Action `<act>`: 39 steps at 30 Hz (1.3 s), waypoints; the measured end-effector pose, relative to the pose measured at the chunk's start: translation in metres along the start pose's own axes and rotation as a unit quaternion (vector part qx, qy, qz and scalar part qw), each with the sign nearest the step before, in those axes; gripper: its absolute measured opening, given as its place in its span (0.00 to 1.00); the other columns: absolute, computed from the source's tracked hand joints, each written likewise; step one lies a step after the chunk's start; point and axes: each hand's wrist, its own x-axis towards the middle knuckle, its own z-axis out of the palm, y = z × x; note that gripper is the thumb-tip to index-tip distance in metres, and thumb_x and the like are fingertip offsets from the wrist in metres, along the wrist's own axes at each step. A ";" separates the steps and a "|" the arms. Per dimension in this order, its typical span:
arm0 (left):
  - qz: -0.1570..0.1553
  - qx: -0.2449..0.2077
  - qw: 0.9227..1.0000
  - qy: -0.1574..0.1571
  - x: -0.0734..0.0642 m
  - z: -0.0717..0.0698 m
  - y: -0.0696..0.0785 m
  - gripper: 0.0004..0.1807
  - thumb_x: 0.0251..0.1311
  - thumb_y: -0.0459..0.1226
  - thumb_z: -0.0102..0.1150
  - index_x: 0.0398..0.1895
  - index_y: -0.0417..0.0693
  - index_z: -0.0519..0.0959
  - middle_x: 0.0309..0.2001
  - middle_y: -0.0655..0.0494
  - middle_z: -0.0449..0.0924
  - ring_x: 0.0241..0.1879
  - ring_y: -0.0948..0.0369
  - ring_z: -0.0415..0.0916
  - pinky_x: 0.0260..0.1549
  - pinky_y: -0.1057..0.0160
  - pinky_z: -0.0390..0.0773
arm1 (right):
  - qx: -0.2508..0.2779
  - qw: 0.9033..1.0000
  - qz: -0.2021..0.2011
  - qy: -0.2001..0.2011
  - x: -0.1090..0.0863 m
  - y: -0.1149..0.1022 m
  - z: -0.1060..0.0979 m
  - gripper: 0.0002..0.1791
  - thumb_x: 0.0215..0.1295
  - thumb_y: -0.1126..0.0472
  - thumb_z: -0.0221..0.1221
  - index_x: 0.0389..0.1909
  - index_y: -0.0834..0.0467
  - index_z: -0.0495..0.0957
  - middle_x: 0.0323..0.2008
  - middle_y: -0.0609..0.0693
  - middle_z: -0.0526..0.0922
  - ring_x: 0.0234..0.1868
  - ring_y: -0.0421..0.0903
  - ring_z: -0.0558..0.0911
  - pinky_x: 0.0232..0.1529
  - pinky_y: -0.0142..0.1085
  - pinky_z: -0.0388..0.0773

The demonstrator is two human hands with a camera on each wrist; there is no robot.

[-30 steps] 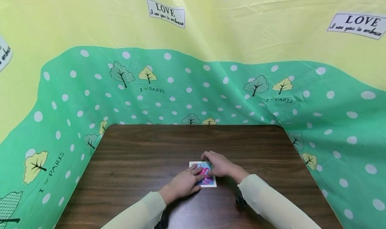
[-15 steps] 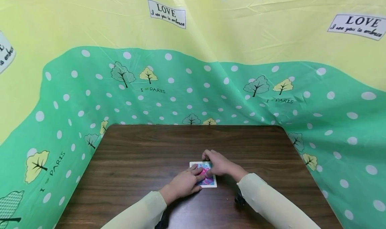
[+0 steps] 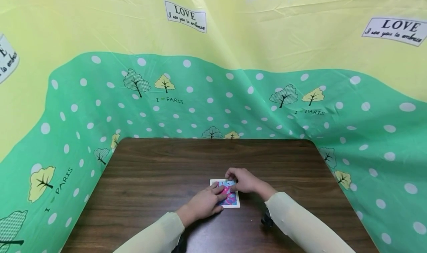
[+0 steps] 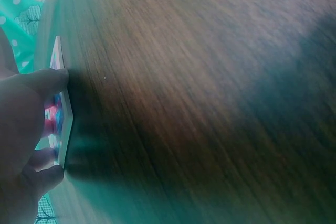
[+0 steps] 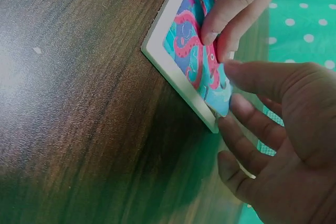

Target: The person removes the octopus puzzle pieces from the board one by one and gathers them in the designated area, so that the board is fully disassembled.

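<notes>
A small jigsaw puzzle (image 5: 184,40) with a pink octopus on blue sits in a pale, raised-rim tray (image 5: 170,80) on the table. In the head view my left hand (image 3: 203,202) rests on its left side, fingers spread over the picture and thumb at the near edge. The left wrist view shows this left hand (image 4: 23,124) from the side, fingertips along the board. My right hand (image 3: 245,180) is at the far right corner. There its thumb and index finger pinch a light-blue corner piece (image 5: 218,98), tilted slightly up from the rim; the other fingers curl beside the tray.
The dark wood-grain table (image 3: 160,160) spreads around the puzzle, with rounded far corners. Behind and beside it hangs a green and yellow printed cloth (image 3: 186,108). A tiny pale speck (image 5: 37,50) lies on the tabletop.
The right hand's fingers have shifted slightly at the far right corner, curling closer over the edge. The left hand and tray stay in place.
</notes>
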 end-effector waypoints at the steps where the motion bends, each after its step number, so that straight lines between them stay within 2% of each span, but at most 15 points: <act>1: 0.000 0.000 1.000 0.000 0.000 0.000 0.000 0.28 0.70 0.53 0.60 0.71 0.57 0.76 0.73 0.50 0.71 0.74 0.46 0.66 0.69 0.54 0.71 | 0.002 1.000 0.000 0.005 0.000 0.001 0.000 0.18 0.56 0.69 0.72 0.47 0.58 0.81 0.42 0.51 0.83 0.45 0.49 0.81 0.51 0.49 0.81; 9: 0.012 0.004 1.000 0.012 -0.001 0.001 -0.001 0.28 0.70 0.53 0.60 0.70 0.57 0.77 0.72 0.49 0.72 0.73 0.45 0.68 0.69 0.54 0.72 | -0.005 1.000 0.007 0.020 -0.001 0.010 0.000 0.11 0.62 0.67 0.69 0.46 0.57 0.87 0.42 0.49 0.87 0.43 0.44 0.82 0.49 0.48 0.82; 23: 0.017 0.010 1.000 0.021 -0.002 0.007 -0.004 0.28 0.71 0.53 0.58 0.71 0.56 0.76 0.73 0.49 0.71 0.74 0.45 0.66 0.70 0.55 0.70 | 0.009 1.000 -0.002 0.030 -0.006 0.014 0.001 0.11 0.65 0.66 0.67 0.47 0.56 0.88 0.46 0.49 0.88 0.49 0.48 0.83 0.54 0.51 0.81; 32: 0.015 0.008 1.000 0.016 -0.003 0.008 -0.003 0.29 0.71 0.54 0.58 0.72 0.57 0.75 0.74 0.50 0.70 0.74 0.44 0.66 0.70 0.54 0.70 | 0.034 0.998 -0.020 0.053 -0.007 0.019 0.006 0.11 0.67 0.67 0.65 0.46 0.54 0.89 0.43 0.47 0.89 0.42 0.41 0.81 0.45 0.43 0.81; 39: 0.020 0.006 0.999 0.024 -0.002 0.009 -0.002 0.29 0.71 0.53 0.58 0.72 0.55 0.75 0.74 0.49 0.70 0.74 0.43 0.65 0.71 0.54 0.69 | 0.086 0.993 -0.018 0.074 -0.016 0.028 0.000 0.08 0.68 0.68 0.64 0.45 0.58 0.87 0.36 0.47 0.86 0.38 0.42 0.81 0.39 0.35 0.79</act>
